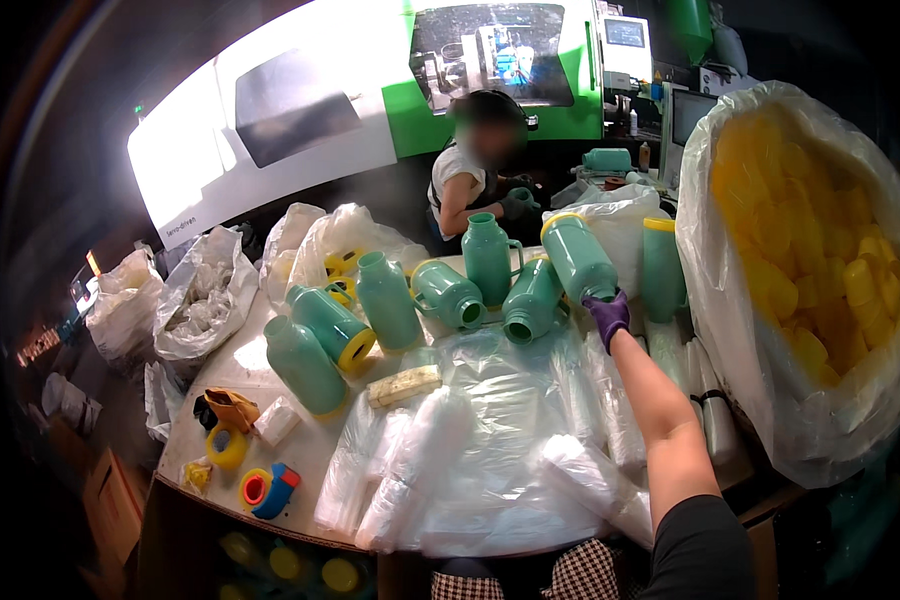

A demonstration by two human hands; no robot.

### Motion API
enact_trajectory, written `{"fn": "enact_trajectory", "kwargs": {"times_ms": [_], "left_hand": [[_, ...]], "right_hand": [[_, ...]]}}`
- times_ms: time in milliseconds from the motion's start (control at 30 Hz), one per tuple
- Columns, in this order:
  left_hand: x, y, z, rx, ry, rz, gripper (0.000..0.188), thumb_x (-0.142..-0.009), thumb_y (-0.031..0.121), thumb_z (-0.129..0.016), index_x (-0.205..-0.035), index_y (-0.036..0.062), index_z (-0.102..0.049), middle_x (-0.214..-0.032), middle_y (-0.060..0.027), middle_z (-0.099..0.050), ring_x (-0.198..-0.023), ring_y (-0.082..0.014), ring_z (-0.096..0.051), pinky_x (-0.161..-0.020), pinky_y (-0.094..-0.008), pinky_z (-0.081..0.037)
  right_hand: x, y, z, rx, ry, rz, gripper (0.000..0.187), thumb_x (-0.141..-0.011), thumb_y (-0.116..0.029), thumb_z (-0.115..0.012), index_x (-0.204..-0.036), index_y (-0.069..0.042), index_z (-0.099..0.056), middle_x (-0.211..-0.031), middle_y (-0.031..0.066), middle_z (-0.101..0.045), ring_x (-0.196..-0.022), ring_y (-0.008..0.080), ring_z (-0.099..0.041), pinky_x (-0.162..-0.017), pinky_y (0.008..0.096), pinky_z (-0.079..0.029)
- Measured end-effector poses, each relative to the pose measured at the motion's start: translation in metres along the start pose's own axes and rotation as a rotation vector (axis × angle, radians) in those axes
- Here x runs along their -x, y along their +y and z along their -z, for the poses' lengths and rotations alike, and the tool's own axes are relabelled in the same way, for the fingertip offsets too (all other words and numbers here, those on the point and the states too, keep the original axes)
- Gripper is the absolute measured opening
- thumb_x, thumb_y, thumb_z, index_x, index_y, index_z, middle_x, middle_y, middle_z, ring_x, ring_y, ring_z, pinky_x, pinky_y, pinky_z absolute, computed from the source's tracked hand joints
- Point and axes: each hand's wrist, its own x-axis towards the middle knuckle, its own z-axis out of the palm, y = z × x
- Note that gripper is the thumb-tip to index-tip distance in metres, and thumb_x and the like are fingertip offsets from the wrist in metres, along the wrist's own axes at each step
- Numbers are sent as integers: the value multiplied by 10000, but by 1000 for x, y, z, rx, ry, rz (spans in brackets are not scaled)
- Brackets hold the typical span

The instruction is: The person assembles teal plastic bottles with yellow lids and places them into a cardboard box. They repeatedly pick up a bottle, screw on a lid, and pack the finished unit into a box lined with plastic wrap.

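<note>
a white-and-green machine (395,120) spans the back, beyond the counter (225,372). on the right, a clear bag (702,230) bulges with yellow parts (795,220). among other green jugs (388,300), one tilted jug (580,255) has its yellow-rimmed end up. the purple-gloved right hand (608,315) curls around its lower end; the left hand is out of view, its state untellable. a tape dispenser (273,489) lies near left.
</note>
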Motion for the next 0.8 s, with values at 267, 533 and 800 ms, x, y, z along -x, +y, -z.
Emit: {"fn": "enact_trajectory", "kwargs": {"times_ms": [267,533,800], "left_hand": [[-84,50,84,129,522,-222,232,-982,103,-578,-1075,-73,-697,-1018,-203,-722,-960,-351,-695,-900,-457,-549],[-201,152,-28,521,-462,-394,599,-842,87,-705,-1394,-11,-494,-1456,-185,-474,-1316,-289,-521,-1098,-404,-413],[-186,41,-68,349,-160,-11,515,-942,169,-644,-1387,-30,-476,-1358,-187,-533,-1243,-247,-521,-1064,-349,-411]], "right_hand": [[261,-94,204,-124,-153,803,803,-770,-402,-821,-1451,-121,-501,-1206,142,-508,-1129,302,-501,-1018,423,-416],[480,-39,211,-52,-310,631,924,-810,-312,-835,-1544,-59,-335,-1163,136,-516,-1102,281,-525,-983,393,-446],[438,-25,490,707,51,291,218,-872,-205,-733,-1056,-88,-716,-903,102,-643,-811,238,-652,-701,370,-523]]}}
